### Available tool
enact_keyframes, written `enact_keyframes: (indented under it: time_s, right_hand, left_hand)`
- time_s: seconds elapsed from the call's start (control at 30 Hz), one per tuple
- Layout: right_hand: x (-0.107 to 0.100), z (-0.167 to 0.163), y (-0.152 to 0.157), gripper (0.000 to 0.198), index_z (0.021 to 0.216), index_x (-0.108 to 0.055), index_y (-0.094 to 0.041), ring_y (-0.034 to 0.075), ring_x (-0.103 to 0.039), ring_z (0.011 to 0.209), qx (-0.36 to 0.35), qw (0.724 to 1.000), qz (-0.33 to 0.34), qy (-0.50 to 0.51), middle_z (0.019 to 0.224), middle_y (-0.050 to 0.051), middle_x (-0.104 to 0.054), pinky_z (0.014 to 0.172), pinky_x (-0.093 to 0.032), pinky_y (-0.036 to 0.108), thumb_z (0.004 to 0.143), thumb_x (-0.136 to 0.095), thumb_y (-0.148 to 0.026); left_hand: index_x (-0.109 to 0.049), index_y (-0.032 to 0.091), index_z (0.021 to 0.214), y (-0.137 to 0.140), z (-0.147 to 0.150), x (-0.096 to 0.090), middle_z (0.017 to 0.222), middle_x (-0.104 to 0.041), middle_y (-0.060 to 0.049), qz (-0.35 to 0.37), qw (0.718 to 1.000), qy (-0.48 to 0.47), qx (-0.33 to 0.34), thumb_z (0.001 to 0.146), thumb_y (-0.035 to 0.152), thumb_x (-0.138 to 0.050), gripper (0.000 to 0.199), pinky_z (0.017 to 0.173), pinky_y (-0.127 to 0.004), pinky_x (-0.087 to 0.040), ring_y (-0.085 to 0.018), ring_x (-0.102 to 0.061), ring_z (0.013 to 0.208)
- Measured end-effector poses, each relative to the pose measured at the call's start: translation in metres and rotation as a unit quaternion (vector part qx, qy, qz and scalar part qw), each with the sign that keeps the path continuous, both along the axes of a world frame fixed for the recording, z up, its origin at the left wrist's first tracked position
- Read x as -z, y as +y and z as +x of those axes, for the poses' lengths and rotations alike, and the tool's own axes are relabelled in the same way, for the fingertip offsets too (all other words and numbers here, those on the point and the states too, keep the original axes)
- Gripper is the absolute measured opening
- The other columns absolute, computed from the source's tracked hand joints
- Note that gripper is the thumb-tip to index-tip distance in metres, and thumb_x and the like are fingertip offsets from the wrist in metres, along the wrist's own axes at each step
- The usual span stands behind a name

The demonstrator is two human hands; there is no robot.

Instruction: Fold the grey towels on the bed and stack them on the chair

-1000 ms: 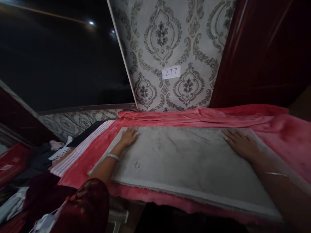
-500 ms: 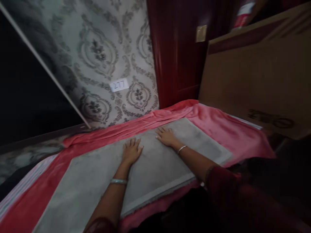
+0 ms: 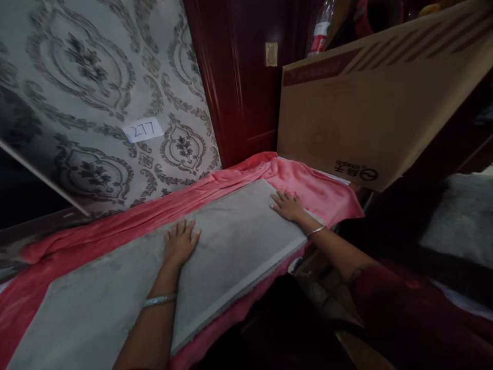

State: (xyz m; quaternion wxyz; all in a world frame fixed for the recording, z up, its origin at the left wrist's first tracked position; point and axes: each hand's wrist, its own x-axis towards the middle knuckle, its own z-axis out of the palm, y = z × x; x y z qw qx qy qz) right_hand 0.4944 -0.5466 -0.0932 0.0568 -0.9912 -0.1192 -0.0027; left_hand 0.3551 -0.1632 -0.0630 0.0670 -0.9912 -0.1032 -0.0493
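A long grey fabric piece (image 3: 231, 241), perhaps a mat or folded cloth, is spread over a pink-red cloth (image 3: 311, 190). My left hand (image 3: 180, 242) lies flat on the grey fabric near its far edge, fingers spread and palm down. Toward the right end of the same fabric, my right hand (image 3: 288, 206) rests with its fingers stretched out. Neither hand grips anything. The near edge of the grey fabric shows a paler border and a fuzzy underside.
Behind the cloth stands a patterned wall with a paper label (image 3: 143, 129) reading 277. A dark red door panel (image 3: 234, 77) adjoins it. At right are a large cardboard box (image 3: 346, 113) and a plastic bottle (image 3: 320, 31). A dark screen-like panel (image 3: 26, 190) is at left.
My view has turned to the right. My right hand has slid toward the right end of the grey fabric, and the hands are farther apart. Both remain flat.
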Motion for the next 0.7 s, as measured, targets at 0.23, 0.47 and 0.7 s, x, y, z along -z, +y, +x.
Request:
enact_keyframes:
  time_s: [0.23,0.47,0.7]
  right_hand:
    - [0.005,-0.032,-0.049,0.070,0.163,-0.025,-0.023,0.031,-0.022,0.153,-0.008,1.000,0.014,0.014,0.167,0.012,-0.024,0.120,-0.023,0.056,0.103,-0.019,-0.059]
    - [0.009,-0.050,-0.068,0.065,0.161,-0.030,-0.022,0.030,-0.028,0.151,-0.014,1.000,0.017,-0.017,0.165,0.010,-0.030,0.120,-0.026,0.050,0.105,-0.020,-0.052]
    - [0.018,-0.058,-0.081,0.056,0.155,-0.043,-0.020,0.027,-0.041,0.143,-0.022,0.995,0.065,-0.071,0.157,0.009,-0.046,0.117,-0.031,0.044,0.105,-0.032,-0.043]
  left_hand:
    - [-0.039,0.032,0.156,-0.001,0.000,0.004,0.157,-0.046,-0.012,-0.030,0.999,-0.029,0.014,0.102,0.047,-0.025,0.058,0.116,-0.063,-0.030,-0.036,-0.036,0.146]
    - [-0.047,0.029,0.151,0.001,-0.003,0.004,0.151,-0.052,-0.011,-0.055,0.996,-0.058,0.025,0.101,0.048,-0.027,0.057,0.115,-0.059,-0.033,-0.035,-0.042,0.141]
    - [-0.061,0.023,0.137,0.008,-0.003,0.008,0.139,-0.063,-0.010,-0.078,0.987,-0.100,0.097,0.099,0.042,-0.032,0.051,0.118,-0.049,-0.033,-0.029,-0.046,0.139]
